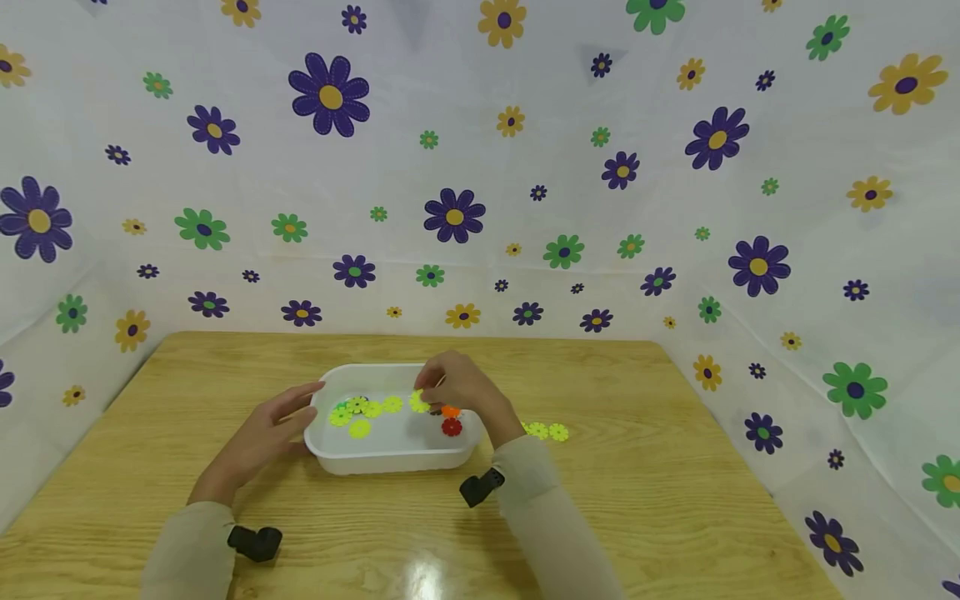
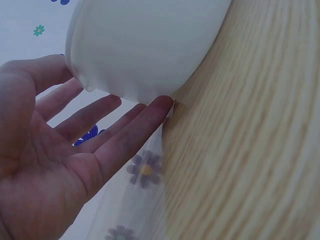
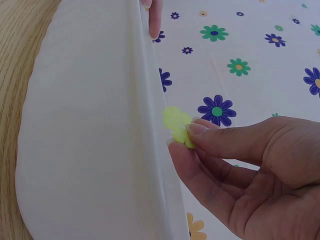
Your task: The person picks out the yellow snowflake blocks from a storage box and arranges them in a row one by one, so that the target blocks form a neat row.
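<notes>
Two pale sleeves (image 1: 191, 550) lie closest to us, reaching over the wood-grain tabletop (image 1: 660, 517) toward a white tray (image 1: 390, 463) whose long axis runs left to right across our view. At its left end we see the left hand (image 1: 264, 427) with its fingers apart and loosely extended, the tips against the outer wall and rim rather than wrapped round it. The right hand (image 1: 461, 387) reaches over the right part of the tray, thumb and index finger pinched together on a yellow flower piece (image 3: 175, 120), which we see held up by one edge, above the rim in the right wrist view. It is about as wide as it is tall, so we find no long axis to line up.

The relation that counts most, we judge, is sideways: the loose yellow pieces (image 1: 360, 429) lie in the left half of the tray, to the left of the pinched one and nearer the left hand. A red piece (image 1: 452, 427) and an orange piece (image 1: 451, 412) sit close under the right hand. Outside the tray, just right of the right wrist, we see a row of yellow pieces (image 1: 558, 432), partly hidden by the arm.
</notes>
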### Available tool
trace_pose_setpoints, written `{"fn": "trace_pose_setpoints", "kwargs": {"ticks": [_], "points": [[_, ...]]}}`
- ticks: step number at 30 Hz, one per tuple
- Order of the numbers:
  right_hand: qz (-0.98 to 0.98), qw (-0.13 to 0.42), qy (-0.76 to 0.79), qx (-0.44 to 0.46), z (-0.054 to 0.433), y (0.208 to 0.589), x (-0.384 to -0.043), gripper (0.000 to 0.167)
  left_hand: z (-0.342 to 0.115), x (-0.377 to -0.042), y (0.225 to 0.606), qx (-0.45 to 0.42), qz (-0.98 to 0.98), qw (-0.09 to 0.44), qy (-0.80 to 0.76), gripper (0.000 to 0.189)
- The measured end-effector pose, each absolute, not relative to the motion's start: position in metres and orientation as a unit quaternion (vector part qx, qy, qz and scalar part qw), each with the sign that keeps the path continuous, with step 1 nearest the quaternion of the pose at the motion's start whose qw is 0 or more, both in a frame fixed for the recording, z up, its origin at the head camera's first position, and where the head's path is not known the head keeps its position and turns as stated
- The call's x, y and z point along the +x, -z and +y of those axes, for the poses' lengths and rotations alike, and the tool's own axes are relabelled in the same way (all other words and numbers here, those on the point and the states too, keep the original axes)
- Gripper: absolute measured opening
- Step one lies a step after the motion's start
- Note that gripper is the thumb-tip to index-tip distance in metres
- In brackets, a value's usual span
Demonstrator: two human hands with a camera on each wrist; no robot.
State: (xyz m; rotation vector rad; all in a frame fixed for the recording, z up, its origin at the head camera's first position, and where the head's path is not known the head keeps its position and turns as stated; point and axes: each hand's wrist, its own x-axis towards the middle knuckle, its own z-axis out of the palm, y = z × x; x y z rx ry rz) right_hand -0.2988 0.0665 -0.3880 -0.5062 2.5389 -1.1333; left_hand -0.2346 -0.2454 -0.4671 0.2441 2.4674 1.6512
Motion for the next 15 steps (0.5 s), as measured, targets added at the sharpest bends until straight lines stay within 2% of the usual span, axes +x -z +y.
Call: {"fn": "trace_pose_setpoints", "kwargs": {"ticks": [15], "points": [[0.894,0.133,0.399,-0.154,0.106,0.388,-0.295,0.007,-0.245,-0.235,0.467,0.085,0.828,0.077,-0.549,0.062]]}}
